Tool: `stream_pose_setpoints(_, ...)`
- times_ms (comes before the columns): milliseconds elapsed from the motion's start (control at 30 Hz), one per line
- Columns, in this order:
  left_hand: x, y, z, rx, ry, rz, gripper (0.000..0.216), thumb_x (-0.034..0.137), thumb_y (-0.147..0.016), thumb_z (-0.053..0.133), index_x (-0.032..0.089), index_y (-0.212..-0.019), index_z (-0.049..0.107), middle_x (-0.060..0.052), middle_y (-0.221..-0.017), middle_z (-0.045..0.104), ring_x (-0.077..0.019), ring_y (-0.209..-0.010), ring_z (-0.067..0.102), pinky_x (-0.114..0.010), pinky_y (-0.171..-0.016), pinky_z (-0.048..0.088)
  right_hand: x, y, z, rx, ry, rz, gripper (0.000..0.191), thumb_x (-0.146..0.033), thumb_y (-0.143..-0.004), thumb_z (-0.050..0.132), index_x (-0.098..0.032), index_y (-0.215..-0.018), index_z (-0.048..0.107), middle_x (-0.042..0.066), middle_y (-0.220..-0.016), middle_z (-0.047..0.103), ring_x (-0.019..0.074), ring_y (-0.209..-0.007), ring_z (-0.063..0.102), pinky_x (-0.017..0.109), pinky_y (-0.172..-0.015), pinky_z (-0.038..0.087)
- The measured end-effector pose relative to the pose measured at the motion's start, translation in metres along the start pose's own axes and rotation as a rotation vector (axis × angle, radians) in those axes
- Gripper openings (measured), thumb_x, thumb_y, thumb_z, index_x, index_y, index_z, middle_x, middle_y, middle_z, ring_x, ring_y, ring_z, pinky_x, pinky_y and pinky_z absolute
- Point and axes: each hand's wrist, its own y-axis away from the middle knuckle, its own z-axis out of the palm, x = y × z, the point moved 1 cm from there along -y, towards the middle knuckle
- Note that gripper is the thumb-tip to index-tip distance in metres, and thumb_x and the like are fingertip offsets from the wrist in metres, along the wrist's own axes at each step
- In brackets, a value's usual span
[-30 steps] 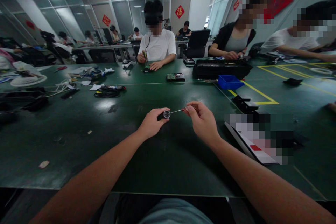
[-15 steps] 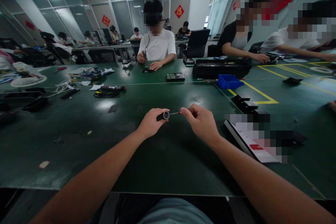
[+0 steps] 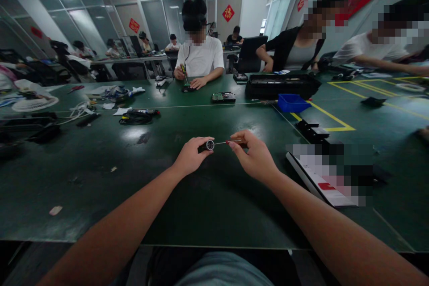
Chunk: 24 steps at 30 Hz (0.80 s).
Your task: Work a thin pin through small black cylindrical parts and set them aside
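Note:
My left hand (image 3: 192, 156) is closed around a small black cylindrical part (image 3: 209, 145), whose round open end with a pale rim faces me. In my right hand (image 3: 254, 153) is a screwdriver (image 3: 238, 141) with a reddish handle, gripped between thumb and fingers. Its thin metal shaft points left, and the tip is at the rim of the cylinder; whether it sits inside a screw or slot is too small to tell. Both hands are held above the green table (image 3: 201, 205).
A boxed or printed white item (image 3: 321, 178) lies to the right of my right forearm. Farther off are black brackets (image 3: 313, 129), a blue bin (image 3: 293, 103), a long black housing (image 3: 283, 86), a circuit board unit (image 3: 223, 97) and coiled cables (image 3: 137, 117). A person (image 3: 201, 58) works opposite.
My right fingers have shifted on the screwdriver, so more of its handle shows. The cylinder has moved slightly left. At the right, a co-worker in black has drawn an arm back from the table.

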Motion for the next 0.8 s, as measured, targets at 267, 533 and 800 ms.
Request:
stream_pose_setpoints(267,0.0034,0.0001,-0.0002,-0.016,0.008,-0.009,0.041,0.023,-0.085,0.071,0.027,-0.125,0.066,-0.005,-0.120,0.069,-0.0252,-0.114,0.059,-0.044,-0.103,0.042,-0.0045,0.0001,-0.0018,-0.039,0.041,0.030,0.029,-0.044,-0.098,0.046,-0.023,-0.096,0.066,0.001,-0.071,0.068,0.0183,-0.066,0.065,0.031,-0.064,0.047)
stream_pose_setpoints(533,0.0057,0.0002,-0.0018,-0.011,0.003,0.006,0.039,0.024,-0.085,0.070,0.026,-0.125,0.066,-0.005,-0.119,0.069,-0.0249,-0.113,0.059,-0.042,-0.101,0.042,-0.0032,0.0011,-0.0015,-0.038,0.091,-0.003,0.024,-0.032,-0.097,0.043,-0.023,-0.105,0.064,0.001,-0.076,0.065,0.0171,-0.065,0.059,0.029,-0.060,0.041)
stream_pose_setpoints(800,0.0060,0.0004,-0.0018,-0.025,-0.010,0.013,0.040,0.026,-0.086,0.071,0.026,-0.126,0.065,-0.005,-0.119,0.069,-0.0247,-0.112,0.059,-0.041,-0.101,0.043,0.0000,0.0009,0.0023,0.032,-0.018,0.057,0.022,-0.034,-0.097,0.046,-0.023,-0.111,0.058,0.002,-0.080,0.066,0.0191,-0.071,0.062,0.033,-0.068,0.045)
